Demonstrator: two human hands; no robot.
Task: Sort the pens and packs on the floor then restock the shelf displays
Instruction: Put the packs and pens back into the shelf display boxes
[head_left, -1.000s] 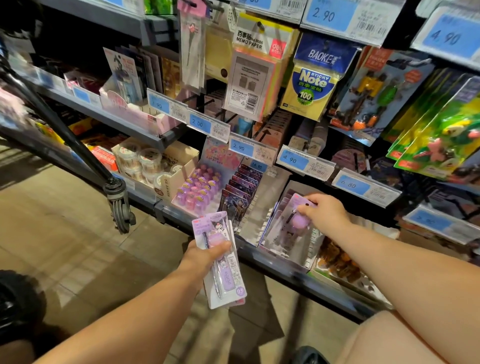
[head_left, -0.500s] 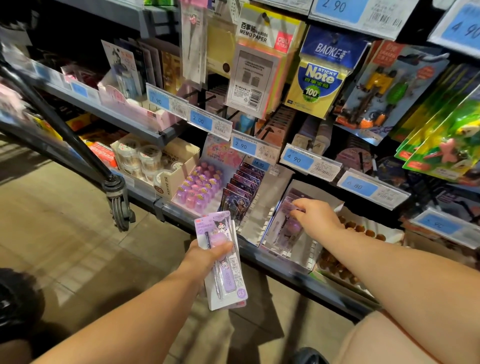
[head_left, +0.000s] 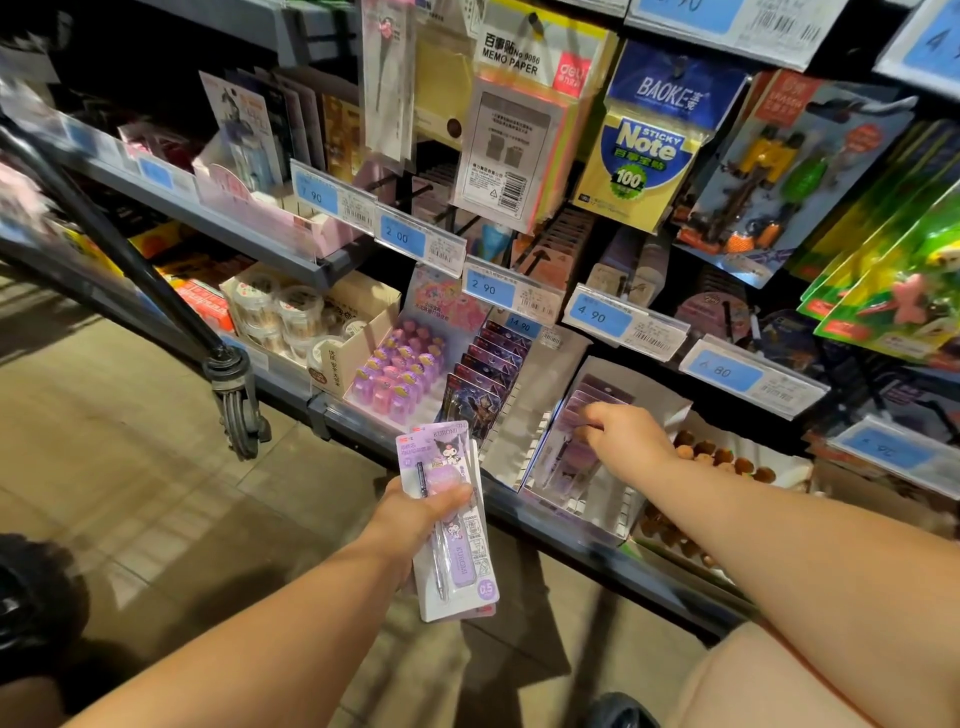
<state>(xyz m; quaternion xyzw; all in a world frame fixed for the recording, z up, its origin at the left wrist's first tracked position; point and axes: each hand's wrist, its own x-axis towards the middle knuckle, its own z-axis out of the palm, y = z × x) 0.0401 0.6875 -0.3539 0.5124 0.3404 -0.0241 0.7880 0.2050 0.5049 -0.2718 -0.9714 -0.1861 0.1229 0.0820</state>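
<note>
My left hand (head_left: 415, 514) grips a small stack of purple Kuromi pen packs (head_left: 462, 551) in front of the bottom shelf, thumb across the top pack. My right hand (head_left: 628, 441) reaches into a white display box (head_left: 587, 504) on that shelf. Its thumb and curled fingers pinch the top edge of a purple pen pack (head_left: 569, 460) standing in the box. More of the same packs stand in a row behind it (head_left: 602, 392).
Left of the box stand dark card packs (head_left: 483, 374) and a tray of small purple bottles (head_left: 400, 374). A tray of brown items (head_left: 727, 457) lies to the right. Sticky note packs (head_left: 644, 150) hang above. A black cart leg with a caster (head_left: 236, 410) stands on the tiled floor.
My right hand has pushed the purple pack deeper and lower into the display box. My left hand with its stack has stayed almost still.
</note>
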